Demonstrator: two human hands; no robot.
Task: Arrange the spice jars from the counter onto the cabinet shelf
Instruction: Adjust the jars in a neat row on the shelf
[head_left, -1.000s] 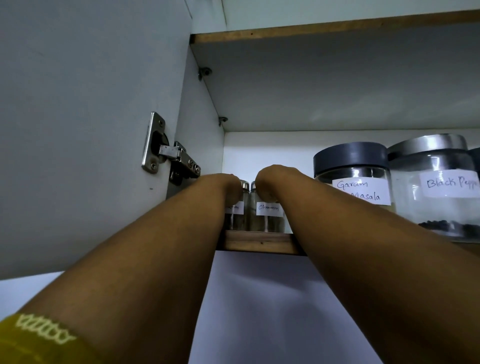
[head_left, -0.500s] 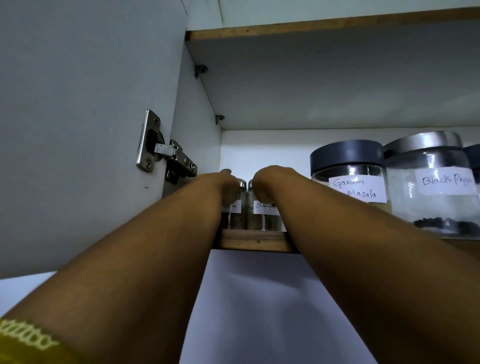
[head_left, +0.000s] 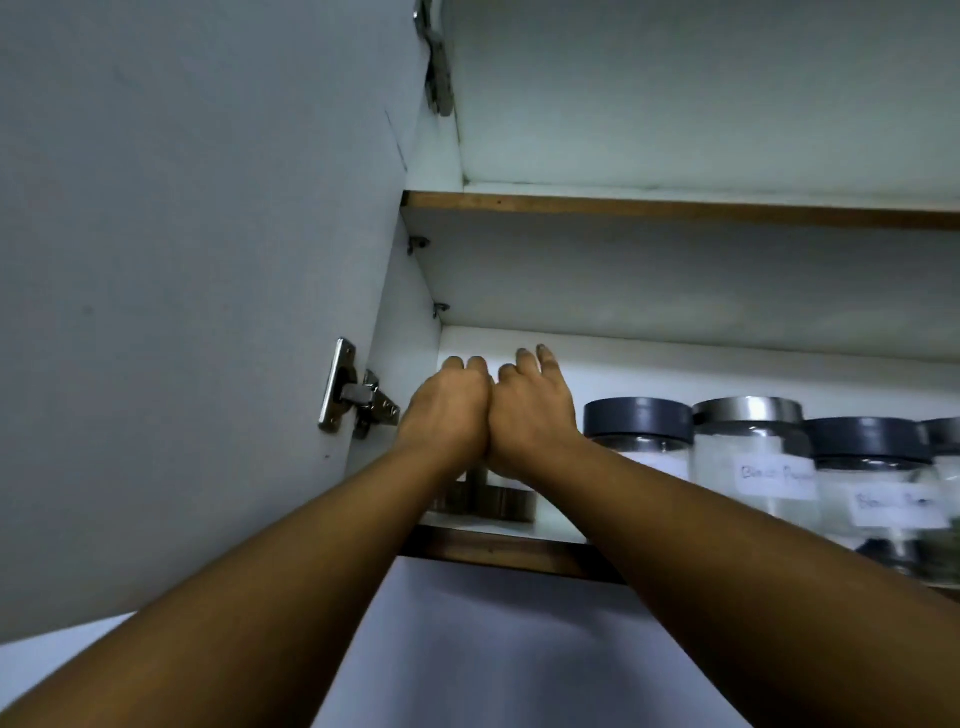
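Observation:
Two small glass spice jars stand side by side at the left end of the cabinet shelf; only their lower parts show under my hands. My left hand is over the left jar with its fingers curled round the top. My right hand lies against it over the right jar, with the fingers lifted and fairly straight, pointing at the back wall. Both forearms reach up from below.
Larger labelled jars fill the shelf to the right: a dark-lidded one, a silver-lidded one and more dark-lidded ones. The open cabinet door with its hinge stands at left. An upper shelf is overhead.
The view has tilted up and moved closer. My hands now sit higher over the two small jars, pressed together, and my right fingers have straightened off the jar.

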